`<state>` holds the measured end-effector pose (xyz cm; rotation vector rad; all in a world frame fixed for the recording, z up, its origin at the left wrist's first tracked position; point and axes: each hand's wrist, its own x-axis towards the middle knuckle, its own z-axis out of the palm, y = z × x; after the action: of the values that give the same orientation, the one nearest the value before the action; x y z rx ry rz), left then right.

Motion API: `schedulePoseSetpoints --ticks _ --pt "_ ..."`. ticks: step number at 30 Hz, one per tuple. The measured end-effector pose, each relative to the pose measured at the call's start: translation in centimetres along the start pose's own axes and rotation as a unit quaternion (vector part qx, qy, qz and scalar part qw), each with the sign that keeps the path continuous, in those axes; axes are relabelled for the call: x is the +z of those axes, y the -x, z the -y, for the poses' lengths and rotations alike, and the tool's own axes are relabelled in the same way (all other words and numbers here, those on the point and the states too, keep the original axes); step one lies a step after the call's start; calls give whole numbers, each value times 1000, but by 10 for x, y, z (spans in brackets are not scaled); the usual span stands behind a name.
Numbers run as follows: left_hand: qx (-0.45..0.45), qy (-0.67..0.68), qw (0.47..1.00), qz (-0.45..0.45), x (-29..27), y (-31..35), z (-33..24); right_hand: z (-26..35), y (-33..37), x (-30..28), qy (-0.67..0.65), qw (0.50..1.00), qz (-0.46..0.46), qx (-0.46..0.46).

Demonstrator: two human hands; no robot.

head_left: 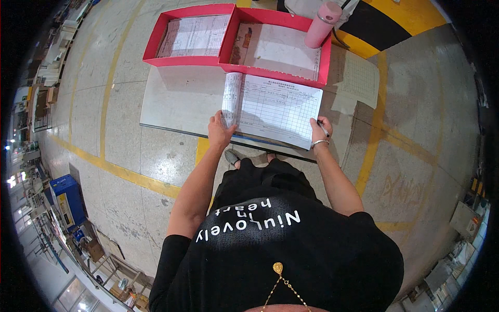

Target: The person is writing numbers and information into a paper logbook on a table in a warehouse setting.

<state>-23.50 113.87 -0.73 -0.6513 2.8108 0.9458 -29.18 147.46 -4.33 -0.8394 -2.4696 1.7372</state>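
A pad of printed table forms (280, 109) lies at the front of a small table, its used sheets rolled back along the left side. My left hand (221, 131) grips the pad's lower left corner, thumb on the rolled sheets. At the right edge, my right hand (320, 132) is closed around a dark pen (324, 129), its fingers also against the pad's edge. The pen's far end is hidden in the hand. Behind the pad stands a two-part pink-red tray (275, 74); papers (195, 36) lie in its left compartment.
A pink bottle (318, 31) stands in the tray's right compartment. Another printed sheet (359, 78) hangs over the table's (182, 99) right side. Yellow lines (371, 151) cross the concrete floor. A blue box-like unit (68, 200) and shelving stand far left.
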Motion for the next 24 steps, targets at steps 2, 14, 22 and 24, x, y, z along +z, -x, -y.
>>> schedulePoseSetpoints --ticks 2,14,22,24 --pt "1 -2 1000 -4 2 0 2 0 -1 0 23 1000 -3 -4" --pt "-3 1 1000 -3 1 1 1 16 8 -1 20 1000 -12 -3" --pt "1 -4 1000 -9 1 1 -2 1 2 1 -13 1000 -7 -7" --pt "1 -3 1000 -6 0 1 -2 2 2 1 -9 1000 -3 -7"
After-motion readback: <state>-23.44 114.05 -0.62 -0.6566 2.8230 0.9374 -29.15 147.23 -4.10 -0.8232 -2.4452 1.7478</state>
